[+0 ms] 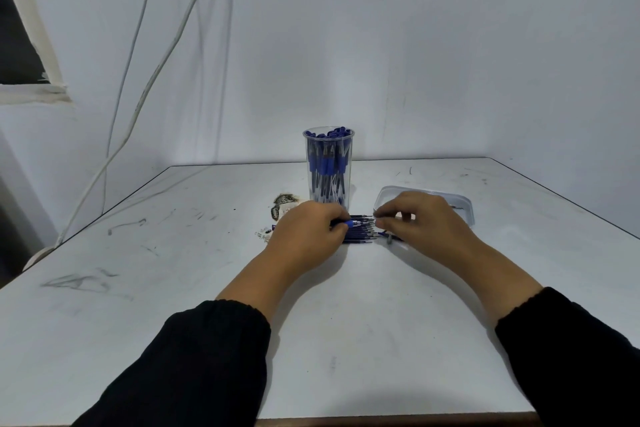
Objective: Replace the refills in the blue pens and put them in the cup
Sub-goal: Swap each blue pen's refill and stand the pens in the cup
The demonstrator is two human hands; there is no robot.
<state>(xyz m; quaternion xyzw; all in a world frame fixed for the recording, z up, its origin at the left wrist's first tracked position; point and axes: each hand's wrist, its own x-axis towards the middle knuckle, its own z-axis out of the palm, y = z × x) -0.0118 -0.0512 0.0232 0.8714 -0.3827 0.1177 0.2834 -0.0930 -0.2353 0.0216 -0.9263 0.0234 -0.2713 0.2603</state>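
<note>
The left hand (pixel 313 229) has its fingers curled round a blue pen (pixel 348 223) just in front of the cup (pixel 329 163). The right hand (pixel 412 218) pinches something thin at the pen's tip, likely a refill. Keep it level with the barrel and feed gently, over the refill row (pixel 360 236) on the surface (pixel 207 253).

Blue pens, clear cup, white table

Clear cup (pixel 329 163) at frame centre holds blue pens (pixel 327 159); white table (pixel 173 253) carries grey scuffs; black sleeves (pixel 194 364) at bottom.

Cool, even overhead light, soft shadows under the forearms, slight softness, wide-angle bending at edges.
</note>
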